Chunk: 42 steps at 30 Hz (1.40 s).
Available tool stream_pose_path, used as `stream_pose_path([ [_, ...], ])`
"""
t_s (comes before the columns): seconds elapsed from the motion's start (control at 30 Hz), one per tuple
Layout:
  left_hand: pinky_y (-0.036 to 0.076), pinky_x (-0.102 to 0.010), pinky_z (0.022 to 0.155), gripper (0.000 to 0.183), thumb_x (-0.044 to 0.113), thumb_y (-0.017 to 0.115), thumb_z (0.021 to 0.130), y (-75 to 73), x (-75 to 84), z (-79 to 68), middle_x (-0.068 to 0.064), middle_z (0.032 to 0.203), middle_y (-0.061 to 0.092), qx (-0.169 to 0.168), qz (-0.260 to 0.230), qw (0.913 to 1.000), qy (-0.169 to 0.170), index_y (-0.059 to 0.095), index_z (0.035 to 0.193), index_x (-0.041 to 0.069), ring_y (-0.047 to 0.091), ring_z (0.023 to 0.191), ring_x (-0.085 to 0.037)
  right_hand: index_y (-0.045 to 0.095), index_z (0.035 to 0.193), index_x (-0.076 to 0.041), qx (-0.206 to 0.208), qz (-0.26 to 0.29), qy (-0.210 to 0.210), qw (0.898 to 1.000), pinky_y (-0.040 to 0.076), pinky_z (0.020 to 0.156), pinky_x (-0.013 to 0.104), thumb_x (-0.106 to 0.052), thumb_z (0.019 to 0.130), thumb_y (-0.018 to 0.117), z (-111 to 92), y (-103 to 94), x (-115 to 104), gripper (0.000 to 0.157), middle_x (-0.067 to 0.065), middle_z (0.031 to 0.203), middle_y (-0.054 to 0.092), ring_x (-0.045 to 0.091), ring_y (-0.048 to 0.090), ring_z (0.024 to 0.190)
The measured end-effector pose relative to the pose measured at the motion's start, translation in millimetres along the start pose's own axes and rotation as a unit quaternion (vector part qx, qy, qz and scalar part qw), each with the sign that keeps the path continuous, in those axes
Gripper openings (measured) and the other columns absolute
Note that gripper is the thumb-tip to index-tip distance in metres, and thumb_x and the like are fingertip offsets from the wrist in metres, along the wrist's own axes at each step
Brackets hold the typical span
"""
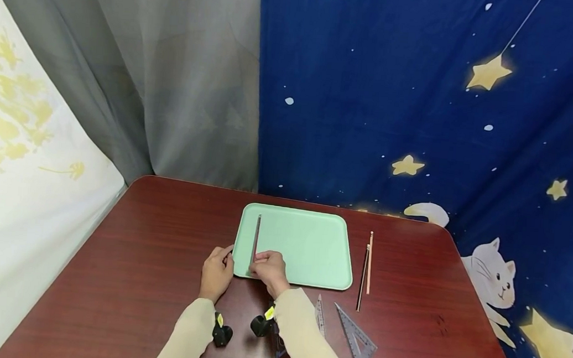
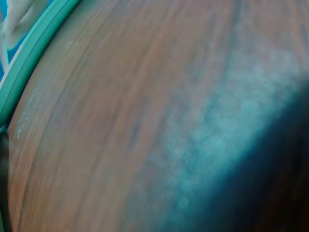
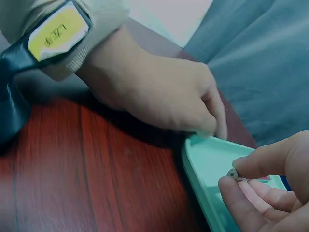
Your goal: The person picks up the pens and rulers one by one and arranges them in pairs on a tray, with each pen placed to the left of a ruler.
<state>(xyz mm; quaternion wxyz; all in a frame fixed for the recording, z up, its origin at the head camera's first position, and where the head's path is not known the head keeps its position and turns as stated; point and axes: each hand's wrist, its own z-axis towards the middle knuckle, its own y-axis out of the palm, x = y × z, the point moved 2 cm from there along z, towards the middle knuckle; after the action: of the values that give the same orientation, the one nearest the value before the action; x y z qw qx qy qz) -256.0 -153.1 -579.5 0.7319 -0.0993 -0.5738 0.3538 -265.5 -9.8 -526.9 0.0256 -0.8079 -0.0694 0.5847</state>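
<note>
Pencil (image 1: 256, 235): slim, dull reddish, running twelve to six; near end pale, dark-cored, pinched by right hand (image 1: 270, 269). Left hand (image 1: 216, 273) grips green tray (image 1: 306, 247) near nine o'clock.

The head camera looks forward and down from the near side, across table (image 1: 162, 237) and tray (image 1: 306, 247) to curtains (image 1: 203, 84). The left wrist's faces the table closely; the right wrist's, also close, faces left, sharing the left hand (image 3: 164, 92) and tray's near left corner with the head view.
</note>
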Motion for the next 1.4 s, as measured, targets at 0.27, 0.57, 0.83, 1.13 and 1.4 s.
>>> stream_pose_path([
  [0.27, 0.041, -0.029, 0.062, 0.027, 0.006, 0.055, 0.09, 1.2, -1.3, 0.3, -0.007, 0.085, 0.062, 0.011, 0.004, 0.9999, 0.01, 0.069, 0.114, 0.001, 0.05, 0.066, -0.014, 0.061, 0.095, 0.007, 0.014, -0.049, -0.019, 0.998, 0.055, 0.06, 0.028, 0.011, 0.07, 0.063, 0.8, 15.2, 2.3, 0.025, 0.01, 0.078, 0.066, 0.012, 0.062, 0.061],
  [0.57, 0.041, -0.031, 0.064, 0.028, 0.004, 0.054, 0.09, 0.3, 2.0, 2.7, -0.009, 0.086, 0.062, 0.012, -0.003, 0.9998, 0.014, 0.068, 0.114, -0.001, 0.05, 0.067, -0.016, 0.063, 0.09, 0.003, 0.023, -0.126, -0.054, 0.99, 0.048, 0.054, 0.024, 0.007, 0.068, 0.065, 3.9, 20.8, 0.6, 0.022, 0.007, 0.073, 0.069, 0.01, 0.06, 0.062],
  [0.83, 0.041, -0.028, 0.061, 0.028, 0.005, 0.055, 0.09, 1.2, 1.4, 1.0, -0.006, 0.085, 0.062, 0.01, -0.007, 0.9999, 0.006, 0.069, 0.113, 0.001, 0.049, 0.065, -0.013, 0.065, 0.089, 0.0, 0.026, -0.183, -0.068, 0.98, 0.044, 0.055, 0.024, 0.004, 0.07, 0.066, 8.3, 24.0, 1.8, 0.02, 0.007, 0.072, 0.066, 0.012, 0.057, 0.062],
  [1.13, 0.04, -0.027, 0.061, 0.028, 0.006, 0.054, 0.091, 0.8, 2.5, 1.3, -0.006, 0.085, 0.061, 0.005, -0.005, 1.0, -0.002, 0.069, 0.115, 0.003, 0.049, 0.064, -0.012, 0.06, 0.078, -0.003, 0.03, -0.23, -0.086, 0.969, 0.037, 0.05, 0.023, 0.004, 0.07, 0.066, 8.1, 27.7, 0.4, 0.012, 0.0, 0.06, 0.052, 0.01, 0.044, 0.052],
  [1.4, 0.039, -0.026, 0.06, 0.028, 0.005, 0.054, 0.09, 0.1, 0.3, -0.8, -0.004, 0.082, 0.06, 0.01, -0.008, 0.9999, 0.003, 0.069, 0.114, 0.002, 0.046, 0.061, -0.01, 0.015, 0.063, -0.022, 0.021, -0.255, -0.105, 0.961, 0.011, 0.045, 0.025, 0.009, 0.067, 0.057, 6.3, 33.8, -4.0, 0.053, -0.009, 0.056, 0.008, 0.008, 0.007, 0.051],
])
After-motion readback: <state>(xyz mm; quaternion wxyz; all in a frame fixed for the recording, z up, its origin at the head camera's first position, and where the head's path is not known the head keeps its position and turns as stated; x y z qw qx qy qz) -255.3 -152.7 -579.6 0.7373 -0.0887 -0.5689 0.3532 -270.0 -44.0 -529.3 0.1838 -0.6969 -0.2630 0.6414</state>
